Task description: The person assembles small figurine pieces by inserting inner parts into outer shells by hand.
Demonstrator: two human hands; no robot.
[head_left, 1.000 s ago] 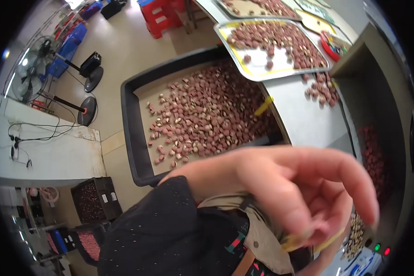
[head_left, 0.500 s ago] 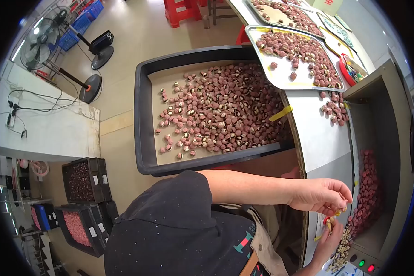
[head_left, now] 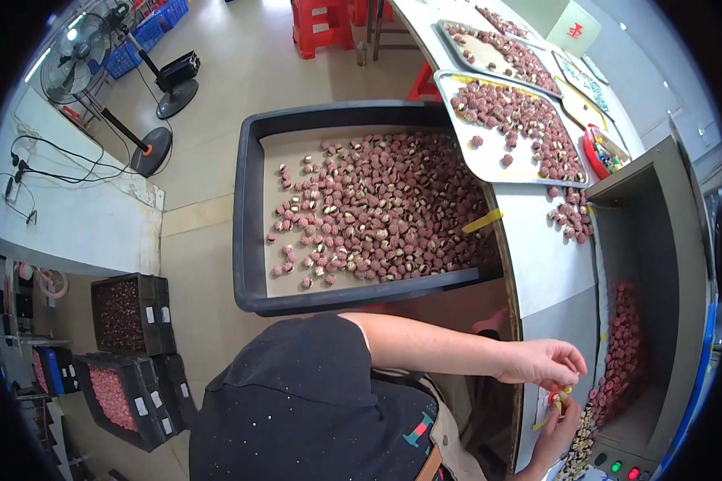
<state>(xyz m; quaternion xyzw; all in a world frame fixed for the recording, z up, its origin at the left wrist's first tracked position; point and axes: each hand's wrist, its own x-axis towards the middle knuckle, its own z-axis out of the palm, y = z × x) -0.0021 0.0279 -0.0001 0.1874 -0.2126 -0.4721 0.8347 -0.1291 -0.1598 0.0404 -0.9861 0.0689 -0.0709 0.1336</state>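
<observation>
My left hand (head_left: 539, 362) is at the table's edge, its fingers pinched down at a small yellowish piece. Just below it my right hand (head_left: 560, 430) has its fingers closed round a small red and pale thing (head_left: 559, 397), too small to name. A yellow strip (head_left: 541, 421) shows beside the right fingers. Pale small pieces (head_left: 579, 439) lie in a heap close to the right hand. Beyond both hands, reddish pieces (head_left: 620, 353) are piled inside a grey, open-fronted box (head_left: 658, 240).
A large black tray (head_left: 251, 216) of reddish-brown balls with pale splits stands left of the white table (head_left: 541, 268). Metal trays (head_left: 489, 172) of similar balls and a red basket (head_left: 598, 160) are farther along. Crates (head_left: 148, 321) and fans (head_left: 76, 60) stand at the left.
My left hand has gone from close before the camera down to my right hand by the table's edge. Both hands now meet at the small thing. The whole view has shifted.
</observation>
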